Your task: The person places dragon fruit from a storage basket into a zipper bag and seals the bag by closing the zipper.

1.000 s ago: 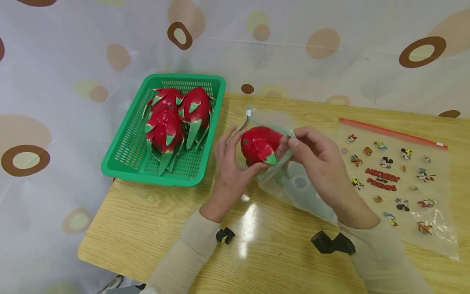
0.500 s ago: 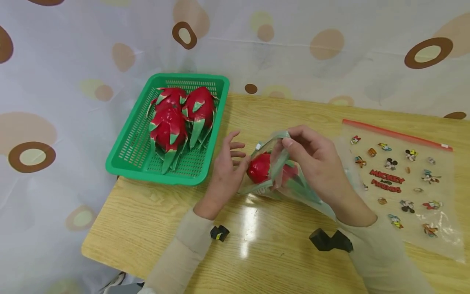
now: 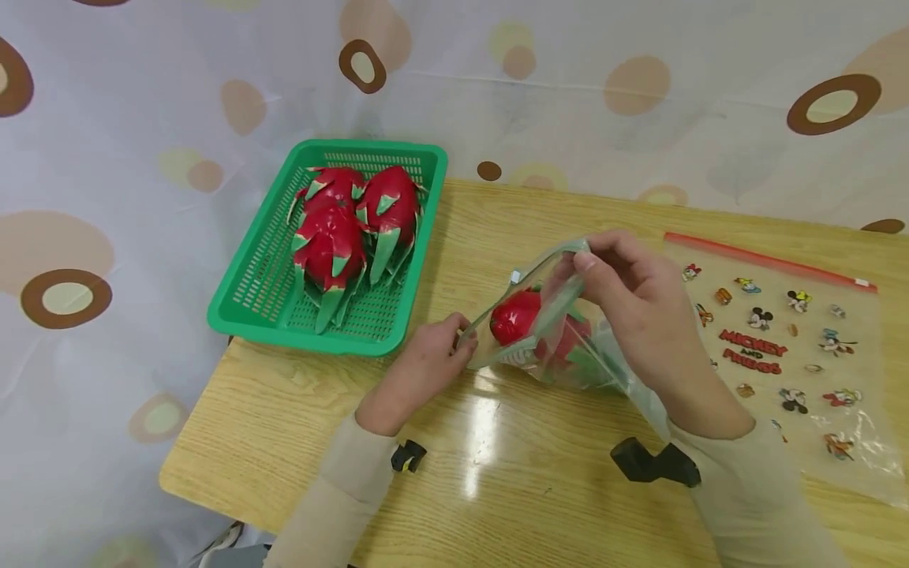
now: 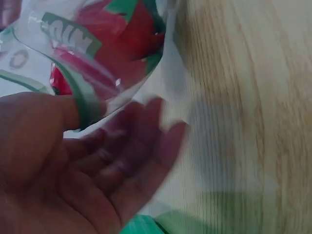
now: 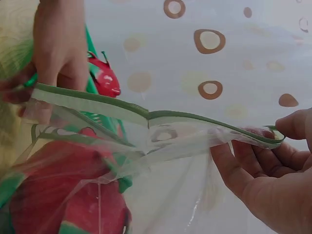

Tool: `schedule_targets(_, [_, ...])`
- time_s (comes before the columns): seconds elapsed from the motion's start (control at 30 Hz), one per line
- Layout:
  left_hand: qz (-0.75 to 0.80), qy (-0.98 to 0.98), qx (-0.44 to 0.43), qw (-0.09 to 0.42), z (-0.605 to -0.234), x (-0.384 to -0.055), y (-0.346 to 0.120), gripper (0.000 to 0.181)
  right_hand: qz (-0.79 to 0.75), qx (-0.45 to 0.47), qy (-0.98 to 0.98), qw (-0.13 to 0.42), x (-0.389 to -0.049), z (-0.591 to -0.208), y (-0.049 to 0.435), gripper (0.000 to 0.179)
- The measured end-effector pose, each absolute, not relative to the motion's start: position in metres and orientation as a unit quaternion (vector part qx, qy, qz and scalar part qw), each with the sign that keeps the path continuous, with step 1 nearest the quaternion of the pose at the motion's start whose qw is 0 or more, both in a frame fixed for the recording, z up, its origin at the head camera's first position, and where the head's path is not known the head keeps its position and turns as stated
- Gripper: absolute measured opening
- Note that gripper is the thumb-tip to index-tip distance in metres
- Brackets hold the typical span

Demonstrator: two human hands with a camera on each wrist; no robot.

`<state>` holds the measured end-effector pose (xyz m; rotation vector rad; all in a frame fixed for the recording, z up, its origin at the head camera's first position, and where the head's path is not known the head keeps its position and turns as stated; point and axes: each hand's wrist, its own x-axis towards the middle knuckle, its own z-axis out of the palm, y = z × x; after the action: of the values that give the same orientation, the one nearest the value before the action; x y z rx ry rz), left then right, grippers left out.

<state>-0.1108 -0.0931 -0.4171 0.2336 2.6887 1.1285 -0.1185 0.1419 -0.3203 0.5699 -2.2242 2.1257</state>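
Note:
A clear zip bag (image 3: 525,355) with a green-edged mouth lies on the table, a red dragon fruit (image 3: 513,317) with green scales inside it. My left hand (image 3: 426,359) pinches the near left corner of the mouth; in the left wrist view its thumb overlaps the green strip (image 4: 80,95) and the other fingers extend loosely behind. With thumb and fingertips, my right hand (image 3: 639,315) grips the far right end of the mouth and holds it raised. Between both hands the mouth stretches apart, as the right wrist view of the bag (image 5: 161,146) shows.
A green plastic basket (image 3: 305,341) stands at the left with several dragon fruits (image 3: 330,244) in it. To the right, a clear bag (image 3: 753,347) with cartoon prints and a red zip strip (image 3: 770,260) lies flat on the wooden table (image 3: 284,442). A patterned cloth hangs behind.
The dragon fruit has gone from my left hand into the bag. My left hand let go of it, drew back left and took the bag's corner; my right hand lifted its end slightly.

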Motion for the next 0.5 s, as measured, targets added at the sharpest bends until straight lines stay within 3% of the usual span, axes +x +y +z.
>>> schedule_targets(0.1, [0.405, 0.902, 0.094, 0.117, -0.409, -0.11, -0.092, 0.02, 0.709, 0.182, -0.681, 0.018, -0.118, -0.314, 0.147, 0.017])
schedule_targets(0.5, [0.555, 0.818, 0.146, -0.029, -0.35, -0.12, -0.075, 0.019, 0.832, 0.199, -0.51, 0.09, -0.117, -0.295, 0.167, 0.011])
